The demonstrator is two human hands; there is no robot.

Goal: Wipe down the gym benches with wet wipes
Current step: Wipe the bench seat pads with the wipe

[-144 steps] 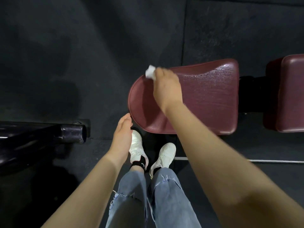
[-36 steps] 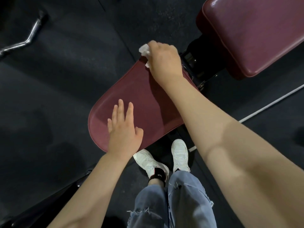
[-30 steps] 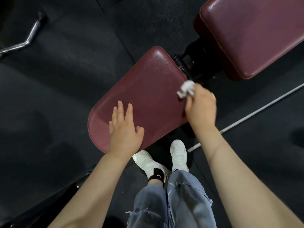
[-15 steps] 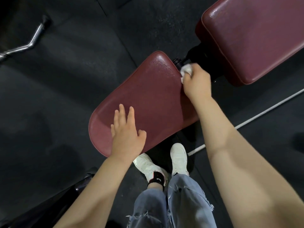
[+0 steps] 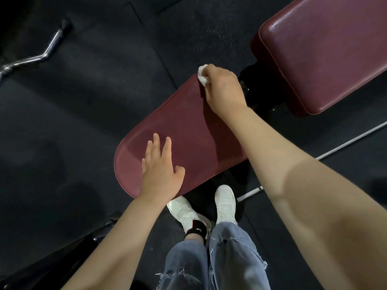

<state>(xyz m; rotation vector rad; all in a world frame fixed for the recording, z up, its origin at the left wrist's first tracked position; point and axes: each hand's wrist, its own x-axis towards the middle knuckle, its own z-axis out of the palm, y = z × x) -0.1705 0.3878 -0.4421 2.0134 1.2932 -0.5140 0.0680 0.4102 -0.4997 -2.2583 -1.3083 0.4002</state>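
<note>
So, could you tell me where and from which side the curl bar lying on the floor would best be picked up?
Probably the straight chrome stretch of the curl bar, just below its angled bend, taken from above with fingers wrapped around it. It lies flat on the floor with open mat beside it. The dark end looks thicker, and the lower end runs out of view. Both hands are busy: the right hand holds the wipe.

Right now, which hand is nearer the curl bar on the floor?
Left. The left hand rests flat on the near end of the seat pad, the side toward the curl bar. The right hand holds the wipe at the pad's far end, farther right.
</note>
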